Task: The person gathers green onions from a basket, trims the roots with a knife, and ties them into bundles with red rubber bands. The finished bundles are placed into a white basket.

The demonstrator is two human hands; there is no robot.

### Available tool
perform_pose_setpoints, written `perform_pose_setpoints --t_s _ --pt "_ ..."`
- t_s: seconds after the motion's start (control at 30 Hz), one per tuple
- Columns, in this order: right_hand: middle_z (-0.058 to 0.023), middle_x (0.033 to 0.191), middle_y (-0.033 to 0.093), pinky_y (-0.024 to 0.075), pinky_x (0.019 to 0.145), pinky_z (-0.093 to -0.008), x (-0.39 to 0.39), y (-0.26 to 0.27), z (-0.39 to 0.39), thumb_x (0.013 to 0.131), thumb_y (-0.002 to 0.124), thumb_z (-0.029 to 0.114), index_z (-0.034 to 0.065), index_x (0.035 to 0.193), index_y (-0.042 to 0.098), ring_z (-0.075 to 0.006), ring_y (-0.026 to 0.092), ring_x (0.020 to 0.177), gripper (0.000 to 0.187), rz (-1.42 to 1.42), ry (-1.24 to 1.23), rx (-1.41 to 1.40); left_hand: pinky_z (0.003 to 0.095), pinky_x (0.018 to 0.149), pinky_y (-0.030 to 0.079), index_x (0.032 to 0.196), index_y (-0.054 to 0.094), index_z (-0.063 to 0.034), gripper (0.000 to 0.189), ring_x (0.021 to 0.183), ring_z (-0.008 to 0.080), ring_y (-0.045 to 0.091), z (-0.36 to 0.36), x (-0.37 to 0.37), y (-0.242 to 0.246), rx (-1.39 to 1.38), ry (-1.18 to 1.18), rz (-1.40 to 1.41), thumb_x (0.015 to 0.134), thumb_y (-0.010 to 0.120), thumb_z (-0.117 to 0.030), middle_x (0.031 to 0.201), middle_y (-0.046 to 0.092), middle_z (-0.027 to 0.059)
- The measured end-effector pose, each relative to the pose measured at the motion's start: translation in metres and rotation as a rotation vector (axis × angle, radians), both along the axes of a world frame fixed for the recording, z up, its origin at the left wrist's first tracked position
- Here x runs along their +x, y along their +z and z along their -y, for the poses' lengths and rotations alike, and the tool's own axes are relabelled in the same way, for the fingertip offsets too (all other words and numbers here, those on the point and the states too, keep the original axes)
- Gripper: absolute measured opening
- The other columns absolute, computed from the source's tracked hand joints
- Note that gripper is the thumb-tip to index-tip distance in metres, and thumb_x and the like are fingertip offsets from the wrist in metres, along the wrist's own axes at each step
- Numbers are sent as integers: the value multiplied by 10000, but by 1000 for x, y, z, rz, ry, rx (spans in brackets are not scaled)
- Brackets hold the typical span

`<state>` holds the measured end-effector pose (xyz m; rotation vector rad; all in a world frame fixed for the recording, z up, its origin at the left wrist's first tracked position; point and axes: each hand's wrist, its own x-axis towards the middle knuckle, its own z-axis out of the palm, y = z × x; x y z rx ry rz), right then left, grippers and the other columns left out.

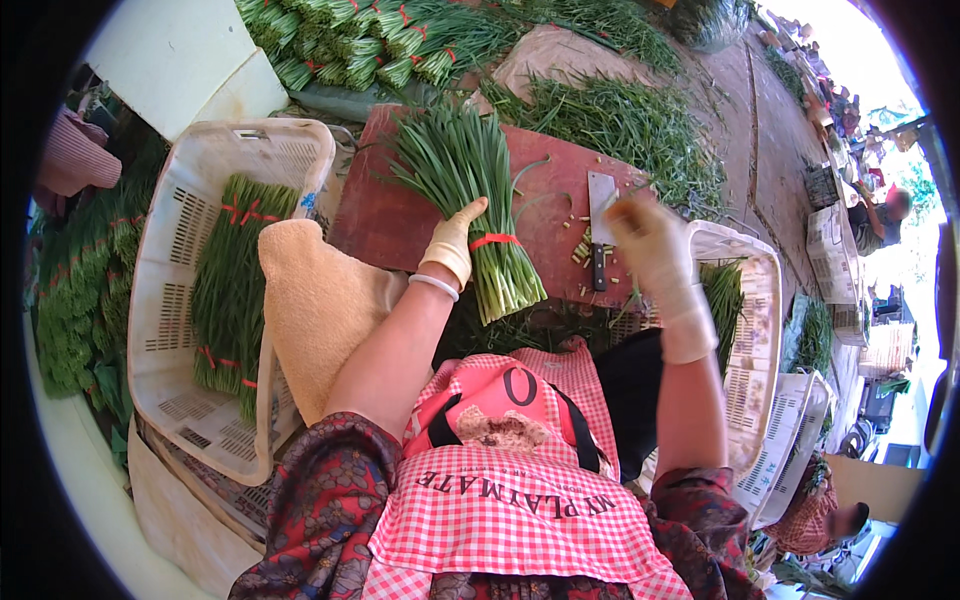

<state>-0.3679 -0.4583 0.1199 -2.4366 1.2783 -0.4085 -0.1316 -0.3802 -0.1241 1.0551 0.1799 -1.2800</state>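
Note:
My left hand [454,236], in a pale glove, is closed on a bunch of garlic chives [469,172] tied with a red band [493,240]. The bunch lies over a red board [375,202], its cut stem ends towards me. My right hand [649,232], also gloved and blurred by motion, is over the board's right part; whether it holds anything cannot be told. Just left of it a cleaver [601,225] with a black handle rests on the board, with short stem trimmings [582,251] around it.
A white plastic crate [161,300] with tied bunches stands at the left, a beige towel [322,300] beside it. Another crate [757,322] is at the right. Loose greens [622,127] and stacked bunches [360,45] lie beyond the board. Two people are in the background at the right.

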Motion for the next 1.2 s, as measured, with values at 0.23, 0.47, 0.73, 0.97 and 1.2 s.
perform_pose_setpoints --t_s 0.23,0.47,0.73,0.97,1.2 --pt "-152 920 756 565 802 -479 46 -78 -59 923 643 520 79 958 743 -365 729 893 453 -377 144 295 511 731 600 1137 681 -74 443 767 305 709 -5 2 14 106 -38 96 841 838 -365 924 737 114" --pt "-132 807 739 576 696 -394 33 -48 -72 932 663 378 25 972 741 -238 728 707 364 -94 33 958 484 747 606 1115 686 -58 419 769 293 707 -8 6 34 92 -206 5 853 828 -353 941 749 114" --pt "-81 711 648 480 595 -339 -99 71 -98 910 760 211 9 816 670 -162 615 639 241 149 637 938 455 837 599 1173 689 -75 369 891 284 704 -23 3 54 -95 -206 -44 920 736 -339 1069 728 115" --pt "-119 1087 703 552 982 -393 -115 16 23 1058 572 411 13 1208 655 -235 677 1028 433 1325 -291 593 454 882 571 1287 653 -58 531 986 262 683 -27 -4 90 31 -210 316 855 829 -313 1109 726 106" --pt "-166 1381 630 517 1027 -479 -13 -92 -82 943 685 579 15 1429 518 -299 638 1220 764 971 -23 1587 361 948 538 1338 618 -28 558 1072 190 674 -37 -6 189 -243 -593 528 868 840 -228 1167 722 79"
